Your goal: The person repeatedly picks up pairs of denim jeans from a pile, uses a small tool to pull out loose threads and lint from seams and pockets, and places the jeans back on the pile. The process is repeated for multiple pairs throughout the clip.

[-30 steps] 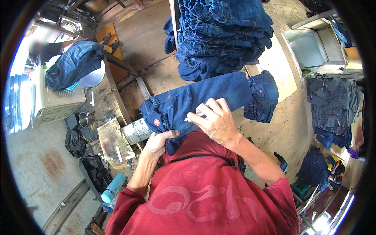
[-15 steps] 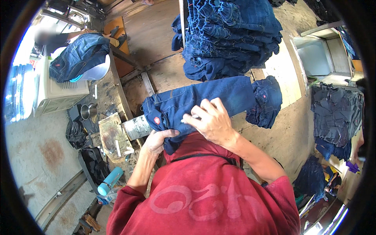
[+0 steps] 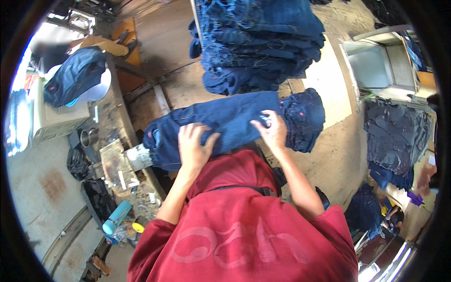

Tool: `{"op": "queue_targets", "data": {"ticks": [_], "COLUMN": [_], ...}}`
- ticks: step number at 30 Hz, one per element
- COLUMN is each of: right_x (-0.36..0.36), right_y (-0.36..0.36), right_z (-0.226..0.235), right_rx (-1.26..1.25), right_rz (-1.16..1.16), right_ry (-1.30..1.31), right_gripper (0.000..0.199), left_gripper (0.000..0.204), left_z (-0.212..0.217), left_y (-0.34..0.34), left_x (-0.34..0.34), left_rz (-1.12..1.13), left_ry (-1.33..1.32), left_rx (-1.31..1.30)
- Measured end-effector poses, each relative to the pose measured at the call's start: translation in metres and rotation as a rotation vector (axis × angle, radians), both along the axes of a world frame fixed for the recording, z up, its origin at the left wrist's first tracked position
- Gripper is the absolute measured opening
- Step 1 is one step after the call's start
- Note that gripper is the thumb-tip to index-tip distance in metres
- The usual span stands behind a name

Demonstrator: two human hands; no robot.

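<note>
A pair of dark blue jeans lies stretched across a worn wooden work table in front of me. My left hand presses flat on the waist end of the jeans, fingers spread. My right hand pinches the denim near the bunched leg end. A tall stack of folded dark jeans sits just beyond on the table.
A white machine with jeans draped on it stands at the left. A blue bottle lies near the cluttered bench edge. More denim piles lie at the right beside a pale box.
My hands have moved apart along the jeans: the left hand slid up onto the waist end and the right hand shifted right toward the leg end. The jeans lie flatter.
</note>
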State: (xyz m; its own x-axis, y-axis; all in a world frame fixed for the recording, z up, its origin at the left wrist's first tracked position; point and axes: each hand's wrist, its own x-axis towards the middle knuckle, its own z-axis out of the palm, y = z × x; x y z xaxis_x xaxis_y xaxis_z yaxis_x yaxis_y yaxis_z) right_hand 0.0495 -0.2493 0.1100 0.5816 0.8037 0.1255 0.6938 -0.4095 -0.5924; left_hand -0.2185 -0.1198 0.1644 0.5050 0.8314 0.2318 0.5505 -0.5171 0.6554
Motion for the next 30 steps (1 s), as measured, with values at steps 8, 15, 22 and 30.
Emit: {"op": "queue_targets", "data": {"ticks": [8,15,22,30], "right_x": [0.034,0.031,0.033,0.033], "right_y": [-0.009,-0.023,-0.024,-0.034], "right_z": [-0.028,0.002,0.010,0.008], "right_rx": [-0.003,0.045,0.005,0.034], "right_rz": [0.335,0.072,0.021,0.093], "right_ry": [-0.437,0.363,0.612,0.661], "right_gripper": [0.017,0.017,0.030,0.029], "left_gripper": [0.015,0.016,0.063,0.018], "left_z": [-0.072,-0.019,-0.013,-0.033], "left_y": [-0.009,-0.042,-0.067,-0.091], "left_x": [0.052,0.071,0.135,0.125], "left_rz": [-0.248,-0.039,0.269,0.337], "left_ry": [0.115,0.192,-0.281,-0.391], "left_rx": [0.161,-0.037,-1.272,-1.293]}}
